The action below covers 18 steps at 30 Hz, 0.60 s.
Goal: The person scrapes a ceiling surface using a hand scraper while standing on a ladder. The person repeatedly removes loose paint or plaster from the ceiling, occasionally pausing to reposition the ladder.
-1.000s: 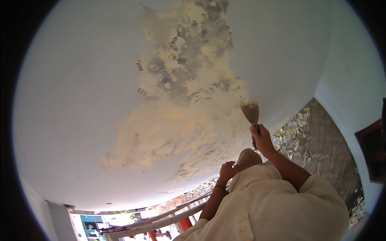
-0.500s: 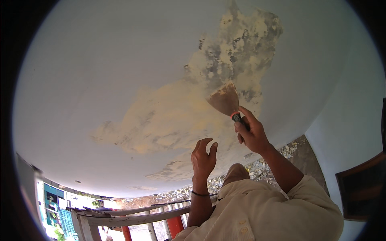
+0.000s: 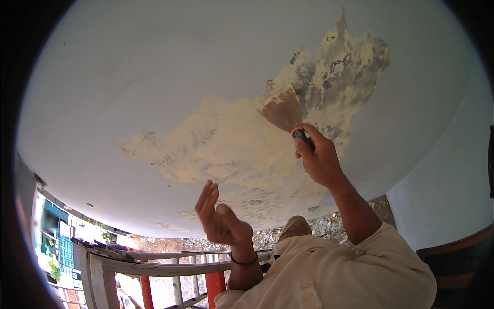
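Observation:
My right hand [image 3: 320, 160] grips the dark handle of a broad putty knife [image 3: 283, 110] with an orange-red collar. Its brownish blade, smeared with cream filler along the front edge, lies against the patchy area [image 3: 231, 147] of the pale painted surface. Cream filler covers much of that patch, while the upper right part [image 3: 355, 64] shows grey and dark blotches. Lower and to the left, my left hand [image 3: 225, 222] is raised with fingers apart and nothing in it, near the patch's lower edge. A dark band circles that wrist.
At lower left stands a whitish railed frame [image 3: 170, 269] with red-orange uprights [image 3: 215, 288]. Far below, the ground is strewn with pale litter [image 3: 329, 229]. A bluish wall [image 3: 437, 175] rises at right, with a dark wooden object [image 3: 458, 257] by it.
The putty knife and my right hand have shifted slightly up and left. My left hand has swung left and down, turning at the wrist. The whole view has shifted a little.

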Available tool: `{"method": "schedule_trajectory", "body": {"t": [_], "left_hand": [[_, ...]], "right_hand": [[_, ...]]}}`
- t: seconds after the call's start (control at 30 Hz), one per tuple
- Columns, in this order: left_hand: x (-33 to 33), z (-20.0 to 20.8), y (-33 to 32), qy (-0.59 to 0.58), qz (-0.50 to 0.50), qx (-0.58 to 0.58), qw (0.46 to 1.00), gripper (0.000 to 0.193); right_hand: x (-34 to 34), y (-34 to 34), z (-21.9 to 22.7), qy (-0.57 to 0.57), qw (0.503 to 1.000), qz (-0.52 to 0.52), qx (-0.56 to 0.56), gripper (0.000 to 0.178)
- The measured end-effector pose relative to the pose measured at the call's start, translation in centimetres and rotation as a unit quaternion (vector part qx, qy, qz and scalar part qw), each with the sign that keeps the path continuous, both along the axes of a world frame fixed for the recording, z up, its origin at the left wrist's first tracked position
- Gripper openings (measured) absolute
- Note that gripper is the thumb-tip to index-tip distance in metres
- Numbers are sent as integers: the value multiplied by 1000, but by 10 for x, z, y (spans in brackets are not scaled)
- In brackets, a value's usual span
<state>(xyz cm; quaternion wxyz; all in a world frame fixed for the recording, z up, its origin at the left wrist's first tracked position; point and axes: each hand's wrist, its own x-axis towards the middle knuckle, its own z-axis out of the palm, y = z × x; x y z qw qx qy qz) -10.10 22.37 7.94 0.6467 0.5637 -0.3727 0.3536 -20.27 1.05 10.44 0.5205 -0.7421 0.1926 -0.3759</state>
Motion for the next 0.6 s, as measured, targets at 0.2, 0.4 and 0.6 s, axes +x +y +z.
{"method": "schedule_trajectory", "body": {"t": [0.2, 0.4, 0.6], "left_hand": [[20, 5, -60, -31, 17, 261, 965, 63], [18, 13, -87, -77, -84, 339, 934, 82], [5, 0, -85, -31, -159, 308, 938, 86]], "right_hand": [[14, 6, 5, -25, 1000, 8, 1, 37], [9, 15, 6, -45, 994, 52, 84, 45], [11, 32, 9, -155, 965, 98, 190, 48]]}}
